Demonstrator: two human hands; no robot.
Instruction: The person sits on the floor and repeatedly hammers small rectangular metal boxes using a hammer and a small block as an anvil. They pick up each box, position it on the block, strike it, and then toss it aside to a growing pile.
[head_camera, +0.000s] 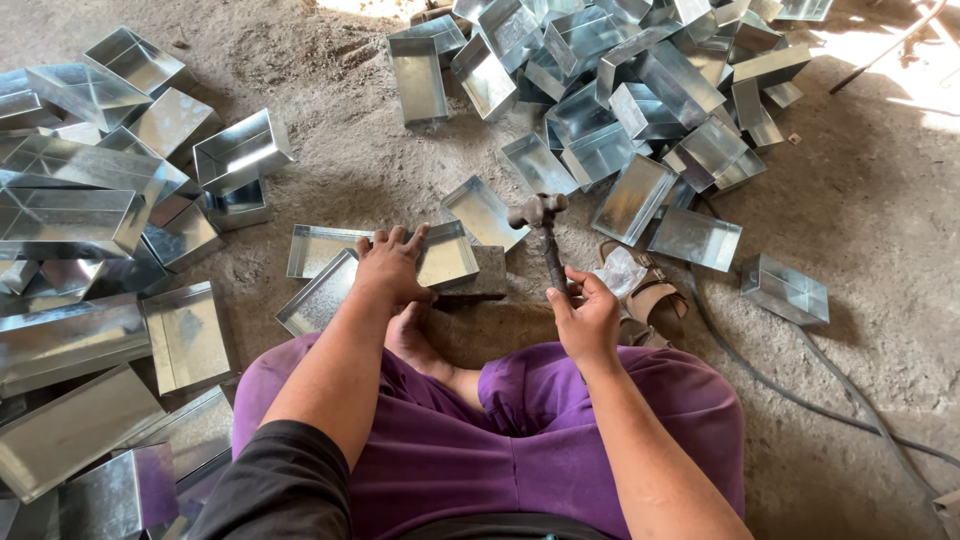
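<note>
sandals (645, 295), black cable (800, 395), dirt floor (860, 220)

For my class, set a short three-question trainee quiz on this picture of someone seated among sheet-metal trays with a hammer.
1. True or false: the right hand grips the hammer by its handle, head up.
2. What does the left hand press on? A) a sandal B) a shallow metal tray C) the cable
3. Fill in: the largest heap of metal trays lies at the ____ of the view, on the dirt floor.

Key
1. True.
2. B: the palm rests on the tray in front of the crossed legs; the sandal lies to the right.
3. Top.
</note>
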